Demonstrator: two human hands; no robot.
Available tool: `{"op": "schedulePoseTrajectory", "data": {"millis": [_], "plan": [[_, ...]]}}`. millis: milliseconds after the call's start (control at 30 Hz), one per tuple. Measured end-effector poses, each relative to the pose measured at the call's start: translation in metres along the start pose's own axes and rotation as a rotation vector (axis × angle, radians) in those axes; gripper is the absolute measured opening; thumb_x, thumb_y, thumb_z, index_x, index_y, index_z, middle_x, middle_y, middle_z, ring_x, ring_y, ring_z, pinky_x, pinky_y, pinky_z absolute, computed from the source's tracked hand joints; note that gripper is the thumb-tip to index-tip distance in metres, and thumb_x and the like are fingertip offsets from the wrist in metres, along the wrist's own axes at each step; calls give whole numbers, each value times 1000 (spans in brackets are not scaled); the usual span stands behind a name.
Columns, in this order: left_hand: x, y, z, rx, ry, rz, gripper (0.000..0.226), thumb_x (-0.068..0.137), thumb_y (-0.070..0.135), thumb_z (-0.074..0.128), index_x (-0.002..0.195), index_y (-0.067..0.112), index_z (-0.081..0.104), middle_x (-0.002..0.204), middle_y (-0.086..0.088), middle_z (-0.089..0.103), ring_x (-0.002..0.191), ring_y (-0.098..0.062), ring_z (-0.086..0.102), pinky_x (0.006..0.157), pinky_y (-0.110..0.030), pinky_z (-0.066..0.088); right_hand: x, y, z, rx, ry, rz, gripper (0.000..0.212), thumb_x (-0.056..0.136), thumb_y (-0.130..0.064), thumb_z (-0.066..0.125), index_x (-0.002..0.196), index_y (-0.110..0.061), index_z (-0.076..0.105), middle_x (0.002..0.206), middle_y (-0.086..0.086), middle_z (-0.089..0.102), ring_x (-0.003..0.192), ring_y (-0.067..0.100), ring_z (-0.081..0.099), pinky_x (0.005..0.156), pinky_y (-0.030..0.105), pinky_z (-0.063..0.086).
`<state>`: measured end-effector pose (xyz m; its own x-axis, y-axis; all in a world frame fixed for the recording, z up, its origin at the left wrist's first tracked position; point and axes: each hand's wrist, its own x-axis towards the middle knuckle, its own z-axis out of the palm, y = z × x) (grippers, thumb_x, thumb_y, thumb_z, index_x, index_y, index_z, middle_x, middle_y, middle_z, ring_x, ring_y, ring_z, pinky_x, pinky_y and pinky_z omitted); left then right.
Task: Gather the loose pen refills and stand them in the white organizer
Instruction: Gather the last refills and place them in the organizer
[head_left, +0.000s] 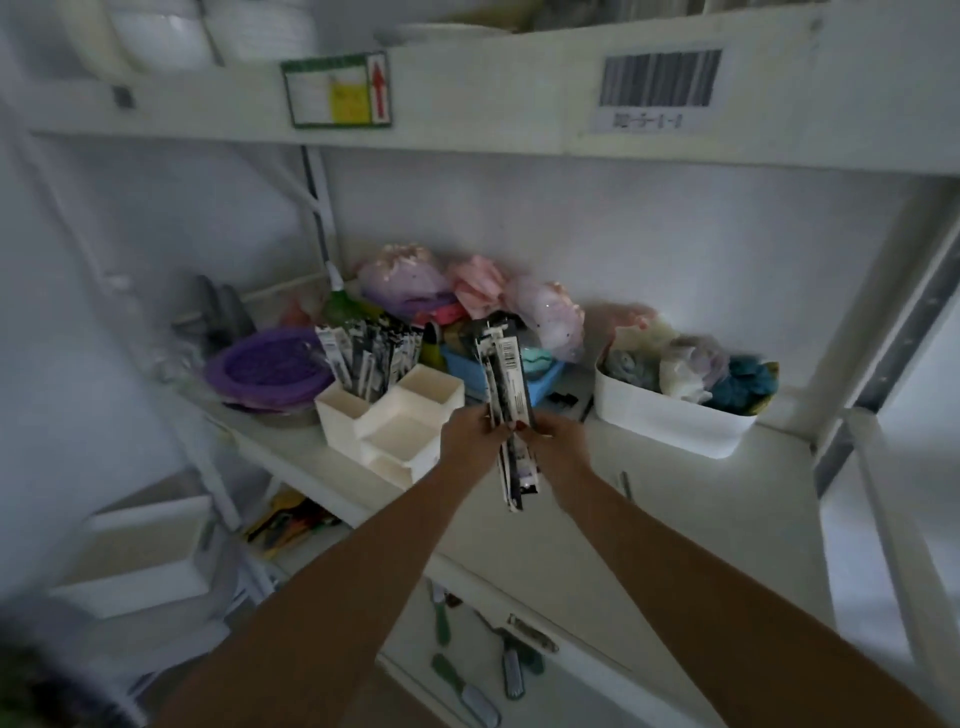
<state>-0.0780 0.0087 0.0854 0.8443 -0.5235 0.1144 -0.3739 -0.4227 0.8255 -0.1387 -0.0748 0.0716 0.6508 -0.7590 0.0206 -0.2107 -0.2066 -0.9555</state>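
A bundle of black-and-white packaged pen refills (506, 384) stands upright between both hands above the shelf. My left hand (467, 434) grips it from the left, my right hand (558, 441) from the right, near the bundle's middle. Just left of the hands sits the white stepped organizer (400, 415). Its tall back-left compartment holds several more refill packs (371, 353) standing upright. The other compartments look empty. A lone pen-like item (626, 486) lies on the shelf to the right of my right hand.
A purple bowl (270, 371) sits left of the organizer. A blue tray (470, 369) and pastel fabric items (467, 291) are behind it. A white bin (670, 418) of cloth items stands at right. The shelf above carries a barcode label (660, 78). Brushes (467, 696) lie on the lower shelf.
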Motion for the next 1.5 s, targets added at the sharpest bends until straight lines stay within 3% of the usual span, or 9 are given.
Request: {"op": "schedulePoseTrajectory", "data": {"millis": [167,267,467,533,733,867,1067,1267,1500], "plan": [[26,-45,-89,50,93,18,22,83,15,64,98,0,66,100,-21,72,93,-33,66,75,-32,47,2,-38,101,-22,-65,-85,18,83,-11,63,99,-6,72,98,17,74,81,18,59,72,32,49],[51,-77,-135,87,128,51,20,83,13,63,99,0,65,100,-17,72,90,-26,65,68,-26,41,8,-59,156,-27,-65,-134,17,85,-9,61,99,-7,70,86,6,67,82,20,58,59,14,42],[109,-111,-184,47,110,123,21,81,8,64,101,3,65,103,-17,73,96,-30,68,86,-36,53,38,-89,220,-160,38,-232,10,86,-13,59,90,-11,68,80,0,58,76,16,51,53,21,35],[127,-118,-186,-19,89,139,24,80,6,66,104,5,65,105,-16,73,97,-29,68,91,-41,53,49,-91,228,-210,92,-254,14,86,-13,58,94,-7,68,82,3,63,75,17,54,51,12,34],[163,-148,-169,2,-104,152,37,78,13,70,113,4,61,109,-8,71,101,-21,66,95,-34,50,67,-59,244,-386,170,-212,18,88,-14,54,101,-13,66,98,10,73,89,29,67,65,23,40],[173,-169,-166,128,-312,194,48,76,15,73,119,4,58,120,-13,67,109,-24,63,86,-20,45,64,-41,250,-490,93,-132,17,87,-19,54,98,-13,65,96,14,72,88,34,65,63,26,38],[186,-175,-178,90,-390,331,43,66,9,80,106,3,65,109,-14,71,97,-19,64,57,2,41,57,-47,259,-496,162,-100,15,84,-16,53,92,-10,65,88,13,73,79,31,65,56,24,38],[193,-181,-187,-41,-381,450,78,58,18,85,125,10,46,122,-5,58,111,-16,53,85,-20,40,38,-61,264,-372,430,-113,26,83,-16,62,108,-9,58,95,9,71,72,13,54,55,13,38],[171,-188,-202,-110,-412,571,76,59,15,86,122,6,45,110,-2,52,92,-9,52,74,-19,50,11,-76,271,-379,576,-49,41,89,-12,52,129,-10,47,120,13,58,95,28,65,71,26,47]]}}
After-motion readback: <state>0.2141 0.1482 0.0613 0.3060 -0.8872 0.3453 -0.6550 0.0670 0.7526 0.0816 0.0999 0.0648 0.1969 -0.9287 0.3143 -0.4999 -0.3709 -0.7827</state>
